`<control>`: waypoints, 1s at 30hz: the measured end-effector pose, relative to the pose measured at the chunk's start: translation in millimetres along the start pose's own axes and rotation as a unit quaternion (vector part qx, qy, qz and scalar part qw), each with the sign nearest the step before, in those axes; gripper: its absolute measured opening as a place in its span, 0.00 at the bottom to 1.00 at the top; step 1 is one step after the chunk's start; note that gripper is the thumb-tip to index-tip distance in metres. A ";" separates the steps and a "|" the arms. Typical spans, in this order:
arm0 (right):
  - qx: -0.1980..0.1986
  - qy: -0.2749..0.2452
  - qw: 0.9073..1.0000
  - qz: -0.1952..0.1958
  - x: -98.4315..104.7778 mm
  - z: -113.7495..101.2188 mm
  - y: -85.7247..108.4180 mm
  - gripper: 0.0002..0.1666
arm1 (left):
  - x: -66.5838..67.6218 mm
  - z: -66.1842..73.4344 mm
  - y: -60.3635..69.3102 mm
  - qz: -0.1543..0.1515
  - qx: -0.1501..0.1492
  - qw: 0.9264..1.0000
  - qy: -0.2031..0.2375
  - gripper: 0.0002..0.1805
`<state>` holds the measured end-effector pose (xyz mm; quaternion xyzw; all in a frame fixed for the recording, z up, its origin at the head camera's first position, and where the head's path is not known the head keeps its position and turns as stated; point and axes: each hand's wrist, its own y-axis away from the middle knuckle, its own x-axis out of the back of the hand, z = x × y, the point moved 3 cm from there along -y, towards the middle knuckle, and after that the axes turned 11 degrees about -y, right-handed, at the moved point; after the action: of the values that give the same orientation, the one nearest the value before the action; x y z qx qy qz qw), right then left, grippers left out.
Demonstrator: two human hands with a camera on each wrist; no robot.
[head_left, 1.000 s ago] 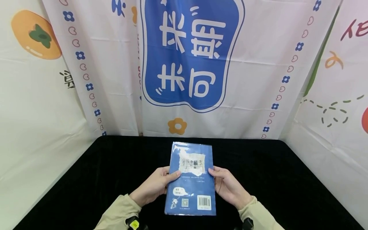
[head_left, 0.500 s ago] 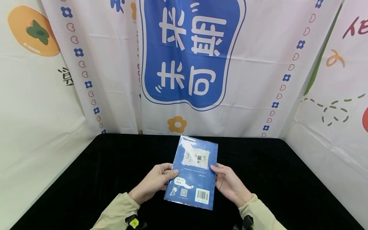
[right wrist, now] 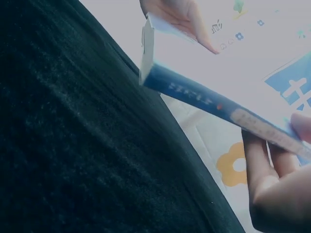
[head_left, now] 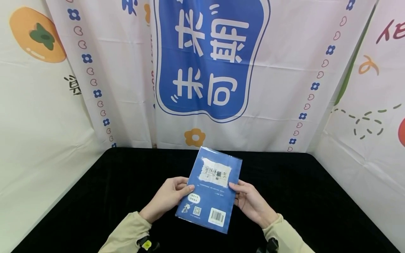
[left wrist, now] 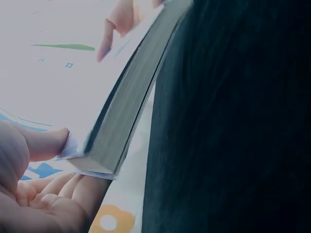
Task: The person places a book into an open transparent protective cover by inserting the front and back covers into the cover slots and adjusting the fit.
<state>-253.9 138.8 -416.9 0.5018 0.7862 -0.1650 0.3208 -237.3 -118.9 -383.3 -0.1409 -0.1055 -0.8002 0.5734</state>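
Observation:
A blue book with a barcode and a pale picture panel on its visible cover is held up above the black table, tilted with its top leaning right. The left hand grips its left edge, thumb on the cover and fingers behind. On the opposite edge, the right hand pinches it the same way. In the left wrist view the page edges of the book show, closed and thick. Its printed spine faces the right wrist camera, where the book rests over the right hand's fingers.
Black cloth covers the table. Behind it hangs a white printed curtain with a blue panel, and similar cloth walls stand at left and right. Dark straps with devices sit on both wrists.
The book has turned clockwise, its top shifting right and its bottom left. The left hand has moved slightly left and up; both hands keep their hold.

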 end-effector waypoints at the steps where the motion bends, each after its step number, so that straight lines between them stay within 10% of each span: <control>1: 0.001 -0.007 1.000 -0.005 -0.2 0.2 0.2 0.31 | 0.9 0.5 0.0 0.012 -0.001 1.000 -0.018 0.23; 10: 0.014 -0.064 0.997 -0.036 -2.2 1.4 2.8 0.24 | 3.3 4.2 -0.7 0.110 -0.047 0.983 -0.136 0.19; 30: 0.009 -0.081 0.996 -0.030 -2.3 4.8 2.6 0.20 | -11.6 16.0 12.0 0.212 -0.124 0.903 -0.352 0.25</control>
<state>-249.3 135.6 -418.7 0.4655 0.7710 -0.2217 0.3738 -220.8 -107.2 -372.2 -0.5029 -0.1679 -0.5646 0.6325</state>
